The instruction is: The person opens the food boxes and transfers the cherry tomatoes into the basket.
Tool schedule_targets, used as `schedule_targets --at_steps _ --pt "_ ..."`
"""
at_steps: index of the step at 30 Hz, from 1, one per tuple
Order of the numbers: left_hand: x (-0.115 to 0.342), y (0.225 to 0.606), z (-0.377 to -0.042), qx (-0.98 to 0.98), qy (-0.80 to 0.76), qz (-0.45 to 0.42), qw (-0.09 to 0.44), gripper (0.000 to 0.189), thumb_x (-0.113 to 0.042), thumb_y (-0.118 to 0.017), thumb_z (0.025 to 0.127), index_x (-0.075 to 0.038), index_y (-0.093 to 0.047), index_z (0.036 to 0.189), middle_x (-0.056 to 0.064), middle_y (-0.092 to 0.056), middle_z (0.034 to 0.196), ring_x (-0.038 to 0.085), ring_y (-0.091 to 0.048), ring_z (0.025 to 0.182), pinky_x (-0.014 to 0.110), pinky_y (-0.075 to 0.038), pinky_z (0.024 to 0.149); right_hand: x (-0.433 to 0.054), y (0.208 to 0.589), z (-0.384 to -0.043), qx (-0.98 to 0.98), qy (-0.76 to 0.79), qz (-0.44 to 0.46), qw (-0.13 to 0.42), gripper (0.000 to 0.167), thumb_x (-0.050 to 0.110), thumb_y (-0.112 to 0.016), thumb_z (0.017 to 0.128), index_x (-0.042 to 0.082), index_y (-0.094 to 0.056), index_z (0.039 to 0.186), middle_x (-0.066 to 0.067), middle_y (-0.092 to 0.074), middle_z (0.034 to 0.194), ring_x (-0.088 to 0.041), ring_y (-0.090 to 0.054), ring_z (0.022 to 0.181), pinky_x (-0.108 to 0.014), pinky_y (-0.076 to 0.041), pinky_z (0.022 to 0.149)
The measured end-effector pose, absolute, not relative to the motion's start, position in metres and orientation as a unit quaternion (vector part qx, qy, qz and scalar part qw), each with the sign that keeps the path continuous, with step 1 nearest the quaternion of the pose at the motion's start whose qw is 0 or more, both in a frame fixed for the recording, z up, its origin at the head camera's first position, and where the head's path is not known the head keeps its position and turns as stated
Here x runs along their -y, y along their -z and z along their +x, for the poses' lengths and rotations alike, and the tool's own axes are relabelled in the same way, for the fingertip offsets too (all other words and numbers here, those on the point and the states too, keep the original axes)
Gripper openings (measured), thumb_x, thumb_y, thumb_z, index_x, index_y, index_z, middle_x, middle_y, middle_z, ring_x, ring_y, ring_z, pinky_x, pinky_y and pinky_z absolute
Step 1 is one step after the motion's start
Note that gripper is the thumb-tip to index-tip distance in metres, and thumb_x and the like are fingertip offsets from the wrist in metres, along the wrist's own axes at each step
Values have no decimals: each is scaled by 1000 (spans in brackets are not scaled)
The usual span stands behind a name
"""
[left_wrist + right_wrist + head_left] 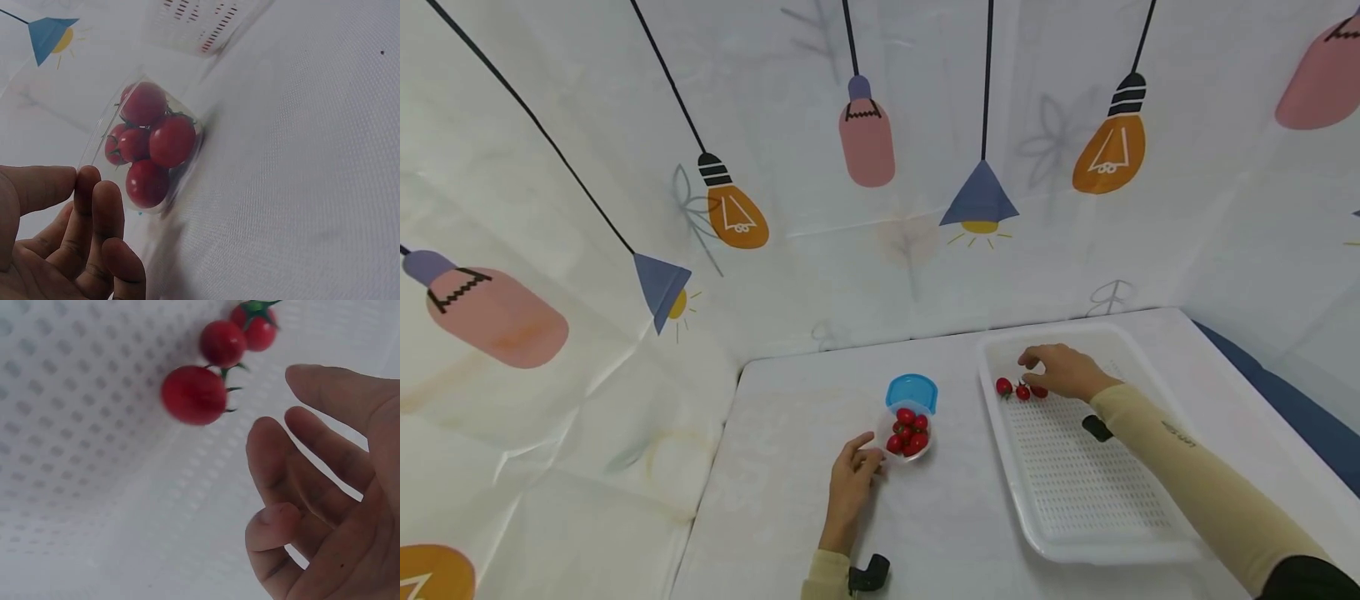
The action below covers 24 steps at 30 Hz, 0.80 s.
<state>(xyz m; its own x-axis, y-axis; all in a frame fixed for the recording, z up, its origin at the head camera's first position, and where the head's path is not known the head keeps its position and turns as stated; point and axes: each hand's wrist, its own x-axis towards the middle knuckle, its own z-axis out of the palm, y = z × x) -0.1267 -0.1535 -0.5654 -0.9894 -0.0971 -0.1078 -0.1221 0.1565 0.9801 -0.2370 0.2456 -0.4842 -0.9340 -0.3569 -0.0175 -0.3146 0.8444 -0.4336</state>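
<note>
A small clear plastic cup (886, 452) with cherry tomatoes (906, 433) in it stands on the white table. At its left side, my left hand (852, 479) has thumb and index fingertips together, and in the left wrist view they appear to pinch its rim. Three red cherry tomatoes (195, 395) lie in a row at the left of the white perforated basket (1093, 492). Just over them hovers my right hand (1063, 372), its thumb and fingers spread apart with nothing between them.
Behind the cup, a blue lid (912, 389) lies tilted up next to it. The basket has a raised rim and sits in the right part of the table (775, 500). A printed cloth (850, 275) hangs along the back and left edges.
</note>
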Motion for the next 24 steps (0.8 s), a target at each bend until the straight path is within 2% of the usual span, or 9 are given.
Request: schedule_targets --at_steps 7,11,15,20,24 --pt "152 558 -125 -756 -650 -75 15 41 -16 -60 103 -1 -54 140 17 -71 106 34 -66 94 33 -50 76 -222 471 -235 -947 264 -181 6 31 21 -70 96 6 -67 123 -8 -72 114 -22 -66 89 -45 -53 79" --pt "149 541 -119 -758 -648 -71 23 40 -12 -58 103 4 -53 139 22 -70 108 40 -65 96 37 -51 79 -204 459 -229 -931 307 -197 -7 29 20 -71 96 9 -68 122 -6 -72 113 -16 -63 80 -37 -52 71" --pt "147 524 -112 -760 -646 -65 23 40 -13 -60 102 4 -54 138 22 -70 107 41 -65 97 36 -51 79 -185 448 -223 -924 318 -215 -7 27 21 -71 96 12 -68 122 -4 -72 112 -12 -60 70 -32 -50 62" --pt "148 522 -111 -758 -649 -59 17 40 -13 -61 102 5 -54 137 21 -71 105 41 -65 95 35 -51 77 -162 443 -216 -922 299 -244 9 30 23 -72 95 13 -67 123 -3 -72 112 -11 -59 72 -31 -51 64" --pt "149 525 -112 -757 -650 -59 16 40 -12 -61 102 5 -54 137 21 -71 105 41 -65 95 35 -51 77 -142 441 -211 -923 275 -265 37 33 28 -72 95 15 -67 125 -2 -72 113 -12 -60 80 -31 -52 69"
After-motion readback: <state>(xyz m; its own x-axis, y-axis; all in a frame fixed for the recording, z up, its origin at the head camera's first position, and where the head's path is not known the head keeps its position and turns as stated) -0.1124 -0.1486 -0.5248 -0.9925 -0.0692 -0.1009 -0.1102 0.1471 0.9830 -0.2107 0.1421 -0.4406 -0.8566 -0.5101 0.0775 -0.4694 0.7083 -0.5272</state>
